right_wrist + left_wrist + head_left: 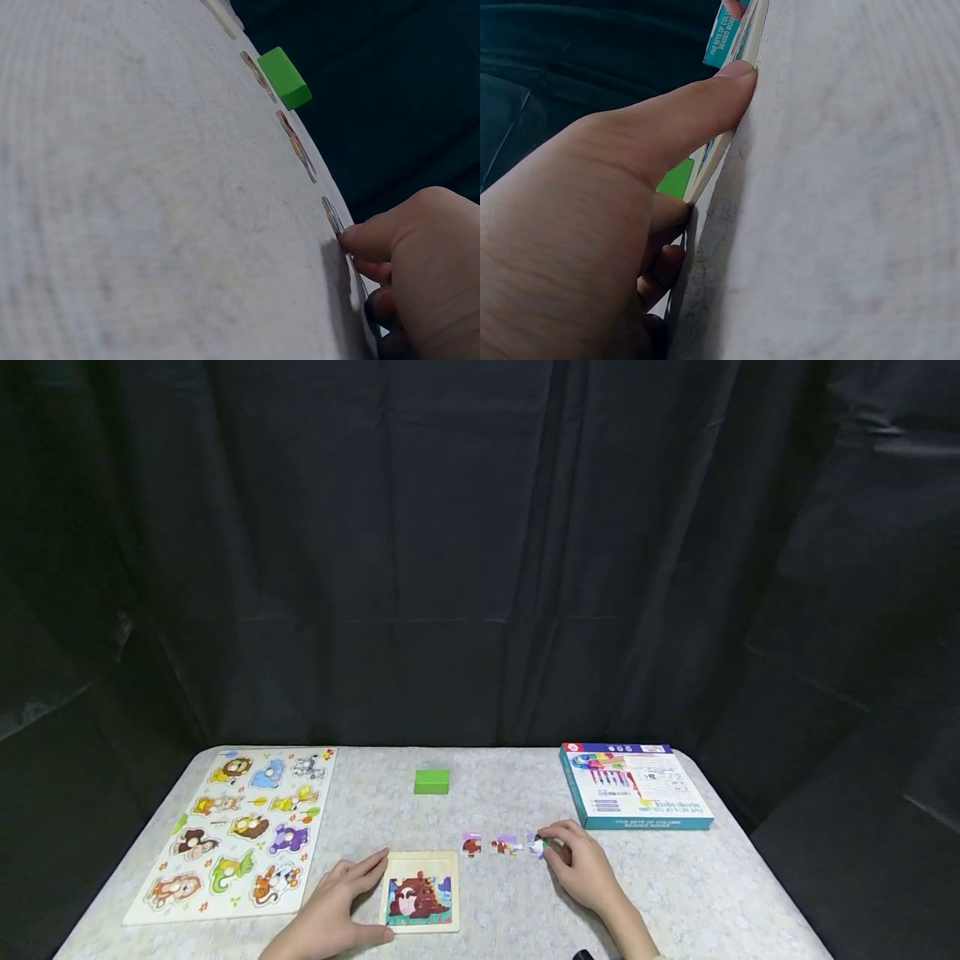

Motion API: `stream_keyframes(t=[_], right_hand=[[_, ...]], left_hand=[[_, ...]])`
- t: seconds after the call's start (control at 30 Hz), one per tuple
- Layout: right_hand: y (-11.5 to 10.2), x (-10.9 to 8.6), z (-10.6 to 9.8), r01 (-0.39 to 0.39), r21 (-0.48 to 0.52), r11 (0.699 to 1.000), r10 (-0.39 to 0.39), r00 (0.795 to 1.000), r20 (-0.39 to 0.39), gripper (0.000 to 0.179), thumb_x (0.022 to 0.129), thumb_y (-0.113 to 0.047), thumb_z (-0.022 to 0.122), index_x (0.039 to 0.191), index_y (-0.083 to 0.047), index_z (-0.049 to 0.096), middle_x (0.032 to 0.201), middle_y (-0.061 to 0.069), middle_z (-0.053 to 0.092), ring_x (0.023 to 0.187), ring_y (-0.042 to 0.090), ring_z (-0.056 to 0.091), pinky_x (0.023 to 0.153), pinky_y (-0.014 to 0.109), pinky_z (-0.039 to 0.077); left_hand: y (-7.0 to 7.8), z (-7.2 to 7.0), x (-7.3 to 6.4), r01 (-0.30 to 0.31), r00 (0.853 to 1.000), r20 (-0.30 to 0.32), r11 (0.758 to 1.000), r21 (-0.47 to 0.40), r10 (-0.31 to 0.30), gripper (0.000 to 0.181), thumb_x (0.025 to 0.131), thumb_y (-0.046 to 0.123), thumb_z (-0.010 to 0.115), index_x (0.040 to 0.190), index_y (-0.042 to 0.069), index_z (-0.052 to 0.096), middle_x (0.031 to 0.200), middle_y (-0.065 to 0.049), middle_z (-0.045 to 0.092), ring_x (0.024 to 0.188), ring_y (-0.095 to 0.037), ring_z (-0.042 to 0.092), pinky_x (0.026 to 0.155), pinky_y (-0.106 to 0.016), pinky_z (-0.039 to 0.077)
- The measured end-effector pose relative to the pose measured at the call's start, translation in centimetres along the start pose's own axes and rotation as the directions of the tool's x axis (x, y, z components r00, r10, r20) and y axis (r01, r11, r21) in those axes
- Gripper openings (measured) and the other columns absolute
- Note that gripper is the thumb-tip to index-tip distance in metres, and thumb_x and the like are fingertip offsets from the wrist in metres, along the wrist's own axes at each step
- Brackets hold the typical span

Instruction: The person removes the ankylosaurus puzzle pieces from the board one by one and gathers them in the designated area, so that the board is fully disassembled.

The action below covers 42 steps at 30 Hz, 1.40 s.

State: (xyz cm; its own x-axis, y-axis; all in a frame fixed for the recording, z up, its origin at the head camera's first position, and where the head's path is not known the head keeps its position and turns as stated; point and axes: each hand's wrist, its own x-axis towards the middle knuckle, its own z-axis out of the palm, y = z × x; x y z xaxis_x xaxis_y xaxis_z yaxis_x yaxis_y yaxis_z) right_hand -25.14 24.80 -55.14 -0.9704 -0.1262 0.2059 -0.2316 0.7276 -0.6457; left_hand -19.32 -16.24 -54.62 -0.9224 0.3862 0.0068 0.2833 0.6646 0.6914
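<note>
A small square wooden puzzle tray (421, 927), its dinosaur picture partly filled in, lies flat near the front of the table. My left hand (335, 906) grips it from the left, thumb at the near corner and index finger at the far corner. In the left wrist view the thumb (712, 97) presses on the tray's edge. To the right of the tray, puzzle pieces lie in a row: a brown one (472, 845), a brown and yellow one (506, 846) and a white and purple one (536, 846). My right hand (581, 864) pinches this last piece at its right side.
A green block (432, 782) stands behind the tray. On the left lies a large animal peg board (225, 835); at the back right, a teal-sided box (637, 787). A small black object (582, 955) shows at the bottom edge. Black curtain hangs behind the table.
</note>
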Motion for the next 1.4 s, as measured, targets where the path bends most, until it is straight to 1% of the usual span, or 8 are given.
stream_keyframes(t=[0.17,0.37,0.63,0.87,0.97,1.1,1.23,1.4], right_hand=[[-0.1,0.0,-0.1,0.014,0.003,1.0,-0.014,1.0,-0.009,0.023,0.094,-0.006,0.077,0.115,-0.014,0.079,0.111,-0.003,0.068,0.064,0.006,0.046,0.061,0.025,0.04],[-0.3,0.0,0.0,-0.029,0.008,1.0,0.029,1.0,0.006,0.023,0.093,-0.009,0.078,0.116,-0.014,0.079,0.112,-0.003,0.068,0.065,0.006,0.046,0.062,0.025,0.04],[-0.2,0.2,0.2,-0.024,0.005,1.0,0.024,1.0,0.007,0.021,0.094,-0.012,0.078,0.115,-0.016,0.079,0.113,-0.002,0.067,0.064,0.006,0.045,0.061,0.025,0.04],[-0.5,0.3,-0.2,-0.023,-0.016,1.0,0.024,0.998,0.05,0.025,0.094,-0.016,0.079,0.119,-0.014,0.078,0.115,-0.001,0.066,0.068,0.006,0.046,0.064,0.026,0.041],[-0.9,0.5,-0.5,-0.037,-0.033,0.999,0.039,0.997,0.071,0.025,0.095,-0.018,0.078,0.12,-0.013,0.077,0.114,-0.001,0.065,0.071,0.007,0.048,0.066,0.026,0.042],[-1.6,0.9,-0.9,-0.05,-0.049,0.998,0.054,0.995,0.086,0.028,0.096,-0.017,0.077,0.122,-0.01,0.076,0.111,0.001,0.066,0.073,0.008,0.05,0.065,0.025,0.044],[-2.9,1.6,-1.1,-0.011,-0.031,0.999,0.014,0.995,0.097,0.028,0.097,-0.015,0.076,0.124,-0.006,0.074,0.11,0.005,0.067,0.069,0.008,0.05,0.063,0.025,0.044],[-5.3,2.5,0.1,0.105,0.009,0.994,-0.106,0.988,0.114,0.027,0.1,-0.013,0.071,0.125,-0.001,0.073,0.113,0.01,0.068,0.065,0.005,0.048,0.06,0.025,0.043]], left_hand=[[-0.1,0.2,0.0,0.001,1.0,-0.005,1.0,-0.002,-0.001,0.107,0.073,0.058,0.091,0.159,0.012,0.05,0.167,-0.001,0.044,0.113,-0.007,0.043,0.098,-0.038,0.041],[-0.2,0.1,-0.2,-0.028,0.999,-0.019,1.0,0.014,0.029,0.104,0.072,0.055,0.092,0.156,0.006,0.053,0.167,-0.003,0.045,0.11,-0.004,0.044,0.096,-0.033,0.042],[-0.2,-0.1,0.1,-0.025,1.0,0.005,1.0,-0.013,0.025,0.103,0.074,0.056,0.091,0.155,0.004,0.054,0.168,-0.003,0.043,0.115,-0.007,0.044,0.098,-0.035,0.042],[-0.4,-0.1,0.4,-0.039,0.999,0.011,0.999,-0.012,0.039,0.103,0.075,0.056,0.09,0.155,0.004,0.053,0.168,-0.004,0.043,0.113,-0.005,0.044,0.096,-0.034,0.041],[-0.3,-0.2,0.5,-0.035,0.999,0.014,0.999,-0.023,0.035,0.103,0.075,0.056,0.091,0.155,0.004,0.053,0.168,-0.003,0.043,0.113,-0.005,0.044,0.096,-0.034,0.041],[-0.2,-0.2,0.4,-0.006,0.999,0.037,0.999,-0.04,0.007,0.104,0.074,0.056,0.091,0.156,0.007,0.052,0.169,-0.002,0.042,0.113,-0.006,0.043,0.096,-0.034,0.041],[-0.3,-0.2,0.3,0.016,0.998,0.066,0.998,-0.064,-0.012,0.104,0.075,0.055,0.091,0.158,0.008,0.051,0.169,-0.002,0.042,0.111,-0.006,0.043,0.093,-0.032,0.041],[-0.3,-0.1,0.2,0.009,0.998,0.062,0.998,-0.07,-0.005,0.103,0.075,0.053,0.091,0.158,0.007,0.051,0.169,-0.002,0.042,0.108,-0.005,0.042,0.092,-0.031,0.04]])
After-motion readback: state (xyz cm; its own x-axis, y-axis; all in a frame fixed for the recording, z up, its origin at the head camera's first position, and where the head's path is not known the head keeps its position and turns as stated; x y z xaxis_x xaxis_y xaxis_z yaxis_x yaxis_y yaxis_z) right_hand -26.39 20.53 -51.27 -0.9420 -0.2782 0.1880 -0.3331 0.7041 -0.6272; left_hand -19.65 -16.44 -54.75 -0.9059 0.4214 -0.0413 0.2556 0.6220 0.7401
